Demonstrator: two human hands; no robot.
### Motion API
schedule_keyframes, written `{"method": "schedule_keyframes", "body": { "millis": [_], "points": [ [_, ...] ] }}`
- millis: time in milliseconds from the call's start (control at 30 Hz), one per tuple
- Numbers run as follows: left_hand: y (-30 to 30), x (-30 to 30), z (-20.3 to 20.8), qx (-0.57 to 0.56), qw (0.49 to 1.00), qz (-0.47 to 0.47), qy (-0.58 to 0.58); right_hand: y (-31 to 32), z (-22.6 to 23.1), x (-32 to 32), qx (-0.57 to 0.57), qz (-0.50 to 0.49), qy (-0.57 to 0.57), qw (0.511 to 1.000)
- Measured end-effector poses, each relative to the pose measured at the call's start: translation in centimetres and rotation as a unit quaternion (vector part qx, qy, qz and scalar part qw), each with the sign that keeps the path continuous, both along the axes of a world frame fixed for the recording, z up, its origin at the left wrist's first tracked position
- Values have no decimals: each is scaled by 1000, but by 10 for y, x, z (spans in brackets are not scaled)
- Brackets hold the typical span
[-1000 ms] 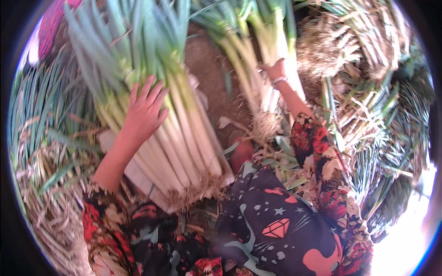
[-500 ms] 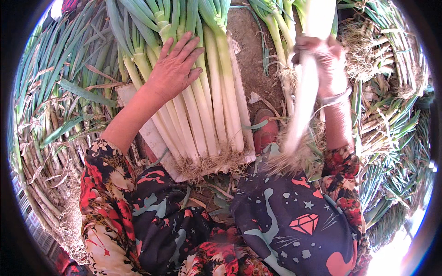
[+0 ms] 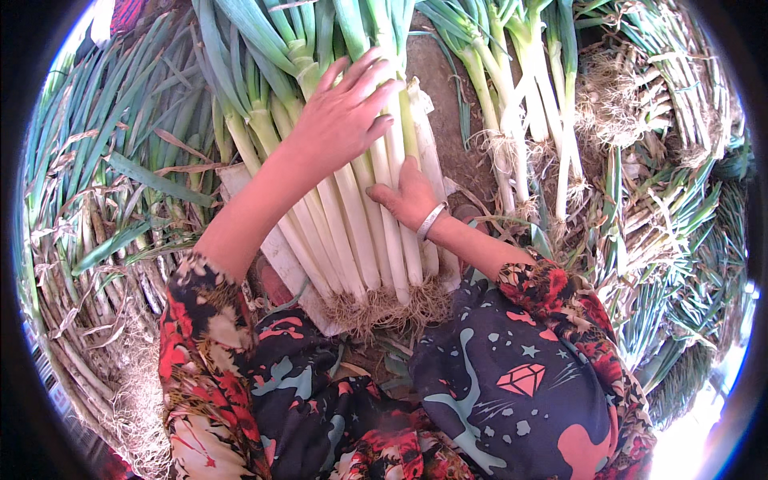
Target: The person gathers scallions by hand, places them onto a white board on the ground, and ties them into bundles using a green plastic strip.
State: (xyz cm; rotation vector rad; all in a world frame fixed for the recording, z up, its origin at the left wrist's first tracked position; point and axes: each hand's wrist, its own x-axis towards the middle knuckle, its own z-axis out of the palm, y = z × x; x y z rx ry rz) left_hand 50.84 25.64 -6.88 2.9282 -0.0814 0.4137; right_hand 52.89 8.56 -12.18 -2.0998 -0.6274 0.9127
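Observation:
A row of long green onions (image 3: 344, 232) with white shanks lies side by side on a pale board (image 3: 292, 260) before me, roots toward my lap. Across the upper shanks rests my left hand (image 3: 342, 116), its fingers outstretched over the stalks. At the right side of the row my right hand (image 3: 412, 196) closes around the shanks, thumb on top. Its other fingers are partly hidden among the stalks. A white band (image 3: 430, 222) circles that wrist.
To the right, several loose green onions (image 3: 512, 160) lie on the soil. A large heap of unpeeled onions (image 3: 96, 216) fills the left side. More bundles with dry roots (image 3: 616, 104) are piled at the far right. My patterned lap (image 3: 512, 384) is close below the board.
My right hand has brought the green onion it held from the right over to the row's right side. My left hand has slid right across the stalks, fingers still outstretched.

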Motion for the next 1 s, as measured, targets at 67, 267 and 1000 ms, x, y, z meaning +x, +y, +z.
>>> {"method": "schedule_keyframes", "body": {
  "millis": [67,267,1000],
  "points": [
    [2,8,-8,41,999,-27,9,-2,1,-3,-17,8,-5,1000],
    [15,12,-23,98,995,-11,26,-37,-3,-14,-19,43,24,999],
    [12,14,-32,136,990,3,39,-59,43,6,-289,252,-172,907]
  ]
}}
